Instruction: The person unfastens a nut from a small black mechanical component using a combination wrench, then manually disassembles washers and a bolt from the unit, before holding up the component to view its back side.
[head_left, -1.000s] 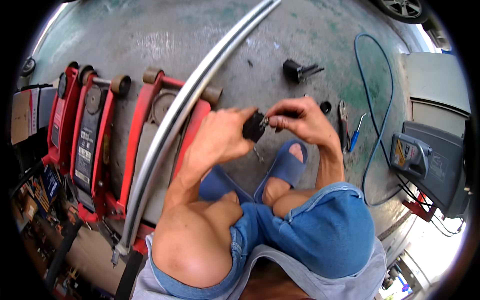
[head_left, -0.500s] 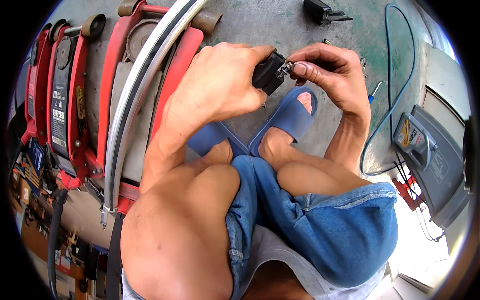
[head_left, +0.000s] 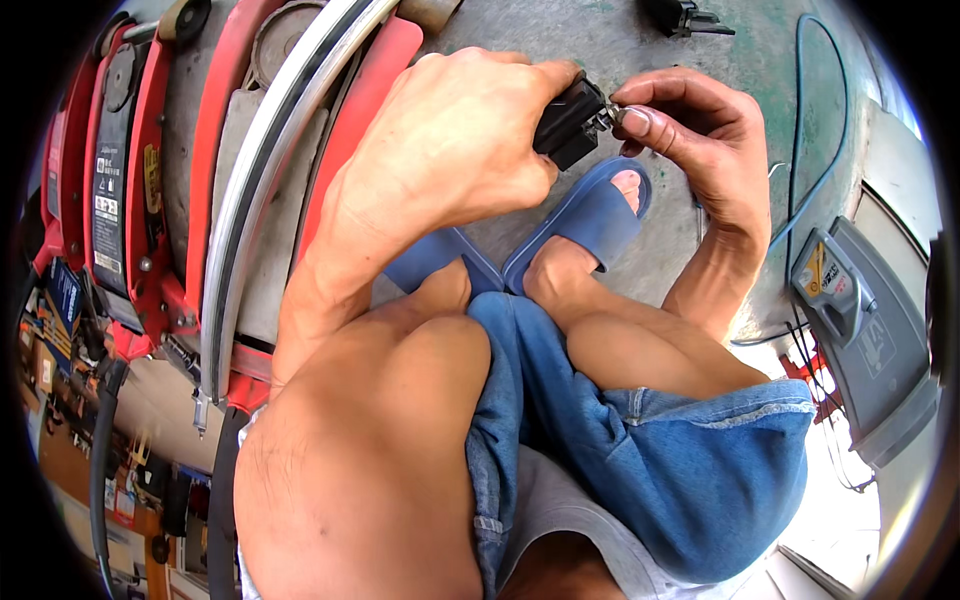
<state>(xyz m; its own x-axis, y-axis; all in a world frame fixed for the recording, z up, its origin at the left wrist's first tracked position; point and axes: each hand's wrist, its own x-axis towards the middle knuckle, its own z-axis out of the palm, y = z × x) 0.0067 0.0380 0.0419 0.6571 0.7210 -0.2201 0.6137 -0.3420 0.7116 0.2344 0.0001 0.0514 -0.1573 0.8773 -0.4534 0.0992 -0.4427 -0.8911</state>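
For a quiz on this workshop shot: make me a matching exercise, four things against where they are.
Things:
1. small black part
2. blue sandal
3. red floor jacks
4. grey machine

Places:
a. on the concrete under the hands, on a foot
b. at the picture's right edge
c. pinched between left hand and right hand
d. lined up along the picture's left side

Pairs: 1-c, 2-a, 3-d, 4-b
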